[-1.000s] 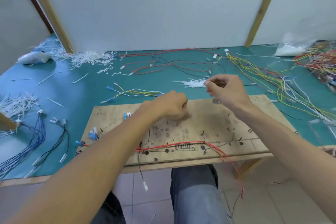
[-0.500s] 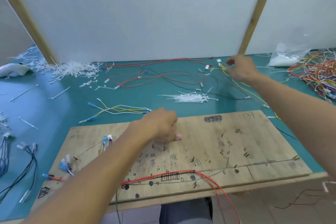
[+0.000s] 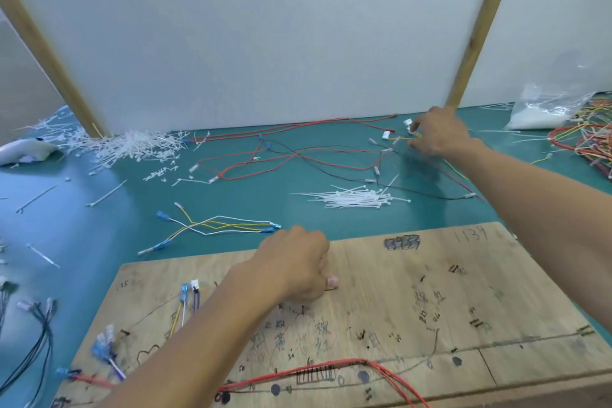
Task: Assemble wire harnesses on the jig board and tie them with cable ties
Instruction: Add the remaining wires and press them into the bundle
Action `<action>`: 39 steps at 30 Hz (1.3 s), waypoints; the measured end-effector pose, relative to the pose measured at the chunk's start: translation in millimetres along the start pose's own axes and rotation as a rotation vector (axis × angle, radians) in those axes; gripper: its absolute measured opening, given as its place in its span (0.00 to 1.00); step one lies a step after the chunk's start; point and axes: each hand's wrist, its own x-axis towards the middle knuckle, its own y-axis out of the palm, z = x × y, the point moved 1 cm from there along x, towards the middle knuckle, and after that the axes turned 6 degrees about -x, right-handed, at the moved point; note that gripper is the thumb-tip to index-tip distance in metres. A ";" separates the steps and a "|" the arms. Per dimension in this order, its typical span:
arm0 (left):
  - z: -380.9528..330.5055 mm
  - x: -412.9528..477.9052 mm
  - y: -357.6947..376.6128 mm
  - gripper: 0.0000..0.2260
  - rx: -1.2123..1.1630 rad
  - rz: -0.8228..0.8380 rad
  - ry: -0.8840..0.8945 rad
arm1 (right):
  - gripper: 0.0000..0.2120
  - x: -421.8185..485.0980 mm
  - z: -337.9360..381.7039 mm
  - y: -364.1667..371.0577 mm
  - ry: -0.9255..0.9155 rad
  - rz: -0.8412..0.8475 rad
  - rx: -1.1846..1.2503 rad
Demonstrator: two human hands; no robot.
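Right hand (image 3: 437, 137) pinches yellow wires (image 3: 401, 139), well beyond the jig board (image 3: 397, 291).

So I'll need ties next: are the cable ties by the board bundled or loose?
Loose: the cable ties lie fanned flat on the green mat beyond the jig board, no band around them.

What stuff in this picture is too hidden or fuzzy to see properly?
All in the head view:
- What the left hand holds, if anything: its curled fingers cover it.
- Whether the right hand is gripping the yellow wires: the back of the hand hides the fingertips.
- The colored wire pile: cut off by the right edge.
- The scribbled-over label on the jig board: unreadable.
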 end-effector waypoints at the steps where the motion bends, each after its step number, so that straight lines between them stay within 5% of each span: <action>1: -0.1 0.2 0.4 0.19 -0.002 -0.002 -0.001 | 0.10 1.5 0.4 1.7 -0.008 -0.005 -0.013; 11: -0.5 1.9 -1.7 0.19 -0.001 0.022 -0.014 | 0.07 8.9 -8.5 -12.7 0.141 -0.318 0.579; 22: 1.2 0.4 -0.4 0.18 -0.017 0.010 -0.004 | 0.05 5.2 -36.3 -61.6 0.142 -0.145 1.249; 26: 2.1 0.8 0.1 0.18 -0.001 0.009 0.011 | 0.06 -2.8 -47.9 -76.5 0.109 -0.230 1.109; 31: 2.4 1.7 0.8 0.18 0.011 0.007 0.025 | 0.04 -22.6 -45.2 -84.7 -0.183 -0.182 0.705; 37: 4.2 1.0 3.9 0.17 0.010 -0.001 0.028 | 0.08 -23.7 -56.1 -117.5 0.119 -0.298 1.278; 39: 4.7 1.1 4.1 0.17 0.005 -0.006 0.032 | 0.11 -19.9 -61.9 -129.8 0.119 -0.411 1.301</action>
